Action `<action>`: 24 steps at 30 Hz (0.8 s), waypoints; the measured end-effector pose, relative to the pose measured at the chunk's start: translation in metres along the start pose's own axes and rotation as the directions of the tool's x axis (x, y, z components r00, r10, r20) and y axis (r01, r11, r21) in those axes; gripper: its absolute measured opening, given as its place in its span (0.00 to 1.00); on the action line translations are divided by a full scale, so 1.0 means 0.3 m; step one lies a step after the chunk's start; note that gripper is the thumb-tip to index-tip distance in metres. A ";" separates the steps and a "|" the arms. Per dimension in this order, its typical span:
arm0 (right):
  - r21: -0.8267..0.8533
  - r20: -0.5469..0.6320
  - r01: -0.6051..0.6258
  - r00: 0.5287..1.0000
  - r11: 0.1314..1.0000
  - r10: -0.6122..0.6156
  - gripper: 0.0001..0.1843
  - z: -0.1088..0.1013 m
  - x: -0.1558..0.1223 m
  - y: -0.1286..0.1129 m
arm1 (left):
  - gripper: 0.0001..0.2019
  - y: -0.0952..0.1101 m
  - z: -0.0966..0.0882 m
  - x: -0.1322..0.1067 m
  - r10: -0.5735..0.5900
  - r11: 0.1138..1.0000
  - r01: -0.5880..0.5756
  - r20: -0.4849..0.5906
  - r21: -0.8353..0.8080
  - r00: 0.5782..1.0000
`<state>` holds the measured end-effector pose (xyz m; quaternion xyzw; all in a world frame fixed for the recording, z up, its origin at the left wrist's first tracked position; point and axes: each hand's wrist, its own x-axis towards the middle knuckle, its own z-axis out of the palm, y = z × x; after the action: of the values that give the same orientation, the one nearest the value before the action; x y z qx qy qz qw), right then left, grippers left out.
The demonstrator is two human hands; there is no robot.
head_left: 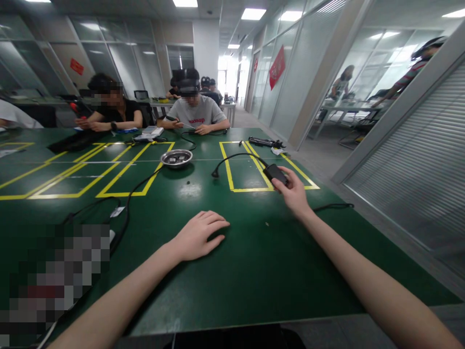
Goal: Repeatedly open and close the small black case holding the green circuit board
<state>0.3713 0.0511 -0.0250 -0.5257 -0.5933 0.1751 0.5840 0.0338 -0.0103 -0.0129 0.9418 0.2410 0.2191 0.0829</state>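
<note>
My right hand (pixel 293 194) grips a black power adapter (pixel 275 173) above the right part of the green table (pixel 232 286). From the adapter a black cable arcs to the left and ends in a plug (pixel 215 173). Another stretch of black cable (pixel 334 207) lies to the right behind my right wrist. My left hand (pixel 201 235) rests palm down on the table with its fingers stretched out, the thumb apart, holding nothing. It lies apart from the adapter, nearer the middle of the table.
A round metal dish (pixel 177 159) with small metal parts stands ahead. Yellow tape (pixel 250 190) marks rectangles. A folded black tripod (pixel 267 142) lies at the far right. Black cables (pixel 128 213) run along the left. Across the table sit a person in grey (pixel 203 112) and another in black (pixel 127 112).
</note>
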 end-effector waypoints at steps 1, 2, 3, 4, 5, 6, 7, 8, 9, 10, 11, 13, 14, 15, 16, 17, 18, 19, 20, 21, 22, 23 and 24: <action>0.016 -0.087 -0.026 0.996 1.000 0.028 0.33 -0.025 0.023 0.023 | 0.12 0.000 0.004 -0.001 -0.008 1.000 0.009 0.047 -0.018 0.999; 0.025 -0.161 -0.042 0.986 0.999 0.045 0.34 -0.048 0.040 0.044 | 0.11 0.000 0.008 -0.002 -0.018 0.999 0.021 0.075 -0.031 0.997; 0.023 -0.212 -0.056 0.975 0.998 0.059 0.35 -0.066 0.052 0.062 | 0.11 0.000 0.011 -0.002 -0.030 0.999 0.033 0.087 -0.041 0.996; 0.010 -0.240 -0.075 0.968 0.997 0.075 0.36 -0.081 0.060 0.078 | 0.10 0.001 0.013 -0.002 -0.039 0.998 0.044 0.089 -0.049 0.995; -0.015 -0.249 -0.100 0.964 0.995 0.093 0.36 -0.092 0.063 0.092 | 0.10 0.001 0.014 -0.002 -0.045 0.997 0.051 0.090 -0.057 0.995; -0.051 -0.245 -0.130 0.963 0.990 0.114 0.36 -0.100 0.063 0.106 | 0.10 0.001 0.014 -0.002 -0.049 0.996 0.055 0.090 -0.063 0.995; -0.099 -0.232 -0.161 0.963 0.982 0.135 0.35 -0.105 0.061 0.118 | 0.10 0.001 0.013 -0.003 -0.051 0.996 0.057 0.088 -0.068 0.995; -0.156 -0.215 -0.190 0.964 0.969 0.154 0.34 -0.108 0.058 0.130 | 0.10 0.001 0.012 -0.003 -0.052 0.996 0.058 0.086 -0.070 0.995; -0.220 -0.195 -0.214 0.966 0.952 0.172 0.32 -0.112 0.055 0.141 | 0.09 0.000 0.011 -0.003 -0.052 0.996 0.059 0.084 -0.072 0.995; -0.288 -0.175 -0.234 0.966 0.929 0.189 0.30 -0.116 0.054 0.150 | 0.09 0.000 0.011 -0.003 -0.053 0.996 0.060 0.083 -0.072 0.995; -0.356 -0.156 -0.248 0.966 0.901 0.205 0.29 -0.121 0.053 0.159 | 0.09 0.000 0.011 -0.003 -0.056 0.995 0.062 0.084 -0.073 0.995; -0.476 -0.130 -0.272 0.962 0.836 0.239 0.27 -0.137 0.057 0.173 | 0.09 -0.001 0.012 -0.003 -0.061 0.995 0.068 0.085 -0.077 0.995; -0.522 -0.128 -0.282 0.959 0.805 0.253 0.26 -0.148 0.061 0.181 | 0.09 -0.001 0.012 -0.003 -0.064 0.994 0.071 0.086 -0.079 0.994; -0.558 -0.135 -0.291 0.956 0.777 0.261 0.26 -0.160 0.066 0.189 | 0.09 -0.001 0.013 -0.003 -0.066 0.994 0.073 0.086 -0.081 0.994; -0.585 -0.150 -0.300 0.953 0.753 0.264 0.26 -0.173 0.070 0.198 | 0.09 -0.001 0.013 -0.003 -0.067 0.994 0.075 0.085 -0.083 0.994; -0.604 -0.170 -0.311 0.950 0.734 0.262 0.26 -0.186 0.075 0.208 | 0.09 -0.001 0.013 -0.003 -0.067 0.994 0.074 0.084 -0.083 0.994; -0.618 -0.196 -0.323 0.946 0.717 0.257 0.26 -0.198 0.078 0.219 | 0.09 -0.001 0.014 -0.003 -0.065 0.994 0.072 0.085 -0.083 0.994; -0.628 -0.222 -0.337 0.942 0.702 0.253 0.26 -0.208 0.081 0.229 | 0.09 -0.001 0.014 -0.003 -0.065 0.994 0.072 0.086 -0.082 0.994; -0.636 -0.245 -0.351 0.936 0.688 0.251 0.27 -0.216 0.083 0.238 | 0.09 0.000 0.013 -0.003 -0.065 0.994 0.072 0.086 -0.081 0.994; -0.644 -0.261 -0.361 0.932 0.675 0.251 0.27 -0.222 0.084 0.246 | 0.09 0.000 0.013 -0.002 -0.067 0.994 0.074 0.089 -0.080 0.994; -0.654 -0.266 -0.364 0.931 0.663 0.250 0.27 -0.225 0.085 0.252 | 0.09 0.001 0.013 -0.002 -0.069 0.994 0.077 0.092 -0.081 0.993; -0.671 -0.262 -0.358 0.934 0.649 0.245 0.28 -0.226 0.085 0.256 | 0.09 0.002 0.013 -0.002 -0.072 0.993 0.080 0.095 -0.082 0.993; -0.695 -0.252 -0.345 0.939 0.631 0.236 0.28 -0.226 0.086 0.257 | 0.09 0.002 0.012 -0.001 -0.075 0.993 0.083 0.098 -0.084 0.992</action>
<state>0.4690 0.0746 -0.0579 -0.8134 -0.4792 -0.0204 0.3292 0.0355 -0.0113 -0.0162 0.9364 0.2640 0.1809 0.1441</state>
